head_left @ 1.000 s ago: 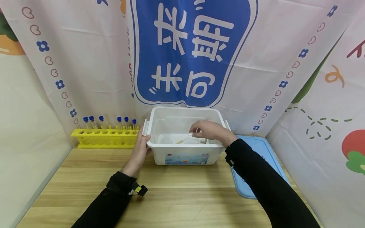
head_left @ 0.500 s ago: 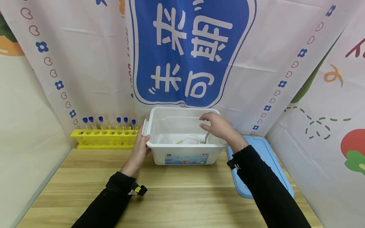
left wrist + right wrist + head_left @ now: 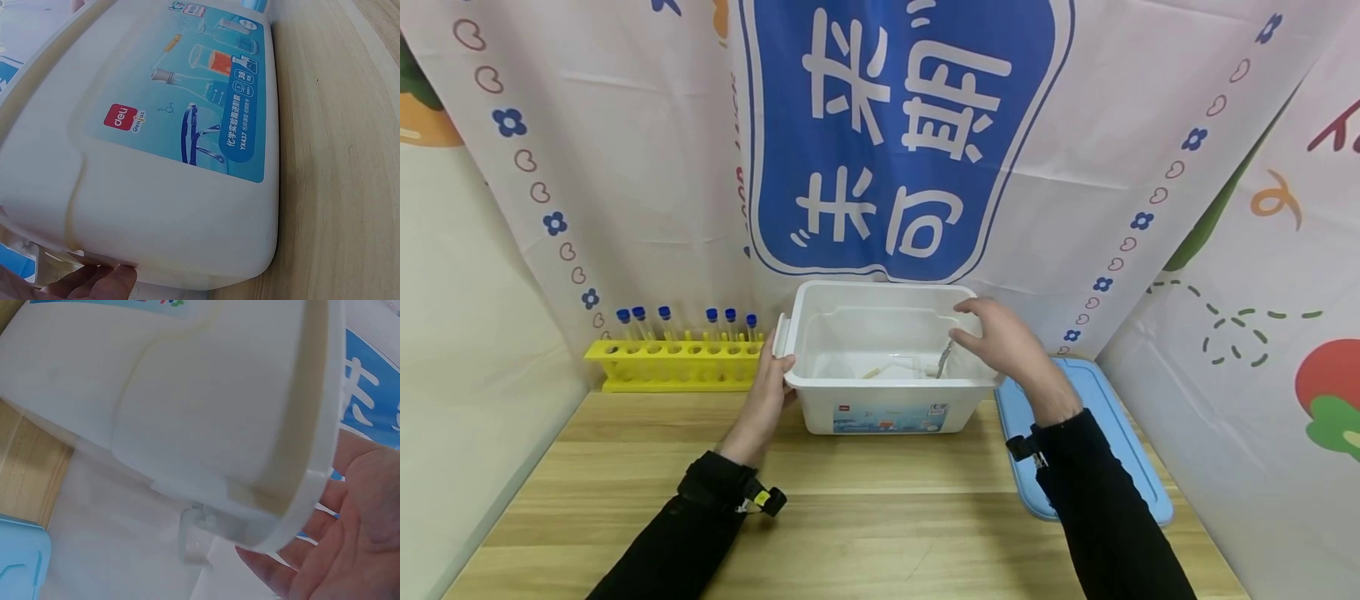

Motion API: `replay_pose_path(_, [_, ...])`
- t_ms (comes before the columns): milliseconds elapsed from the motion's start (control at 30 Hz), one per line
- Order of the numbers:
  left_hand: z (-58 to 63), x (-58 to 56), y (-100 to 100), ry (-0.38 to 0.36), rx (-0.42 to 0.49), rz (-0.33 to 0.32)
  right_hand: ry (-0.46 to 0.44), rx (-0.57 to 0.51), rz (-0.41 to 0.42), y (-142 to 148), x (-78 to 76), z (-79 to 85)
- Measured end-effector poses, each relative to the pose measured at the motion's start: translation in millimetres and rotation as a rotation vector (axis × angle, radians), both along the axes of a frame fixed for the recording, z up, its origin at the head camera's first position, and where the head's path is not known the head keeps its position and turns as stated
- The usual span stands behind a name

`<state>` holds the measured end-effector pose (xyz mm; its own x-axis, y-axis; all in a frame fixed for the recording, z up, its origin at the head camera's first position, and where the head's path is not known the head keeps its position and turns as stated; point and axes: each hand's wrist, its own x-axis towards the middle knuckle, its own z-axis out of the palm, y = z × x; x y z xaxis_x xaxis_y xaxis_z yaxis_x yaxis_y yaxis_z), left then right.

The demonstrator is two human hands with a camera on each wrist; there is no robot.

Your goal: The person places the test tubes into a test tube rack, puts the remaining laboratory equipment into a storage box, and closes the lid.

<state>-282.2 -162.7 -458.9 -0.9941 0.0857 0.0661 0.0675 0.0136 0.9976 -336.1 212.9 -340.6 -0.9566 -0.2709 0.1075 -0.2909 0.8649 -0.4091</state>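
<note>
A white plastic storage box (image 3: 887,408) with a printed label (image 3: 187,94) stands lidless against the back cloth. My left hand (image 3: 763,408) grips its left end; in the left wrist view the fingers (image 3: 112,281) curl under the end by the handle. My right hand (image 3: 1011,346) is at the right end, thumb and forefinger spread over the rim, holding nothing; in the right wrist view its fingers (image 3: 300,550) hang loosely beside the rim. Inside the box lie a slim grey tool (image 3: 943,360), a thin yellowish stick (image 3: 871,372) and clear items too indistinct to name.
A yellow test tube rack (image 3: 677,371) with several blue-capped tubes stands left of the box. On the right a light blue lid (image 3: 1112,442) lies flat on the wooden table (image 3: 865,517), partly under my right arm. Cloth walls (image 3: 655,167) close off the back and sides.
My right hand has risen from inside the box and moved right to its right rim, uncovering the grey tool. The left hand has stayed on the left end.
</note>
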Motion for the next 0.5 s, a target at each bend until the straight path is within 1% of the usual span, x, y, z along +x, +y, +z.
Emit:
replay_pose_path(100, [1.1,0.5,0.2,0.002,-0.002,-0.003,-0.006,-0.028,-0.012,6.2,6.3,-0.7])
replay_pose_path(267, [0.5,-0.6,-0.2,0.010,-0.003,-0.003,-0.026,-0.118,-0.048,17.1,20.4,-1.1])
replay_pose_path(367, [-0.4,-1.4,-0.3,0.012,-0.001,-0.001,-0.023,-0.156,-0.072,23.9,28.0,-1.6])
replay_pose_path(500, [-0.8,-1.6,0.0,0.013,0.006,-0.002,-0.002,-0.179,-0.081,32.3,36.9,-3.4])
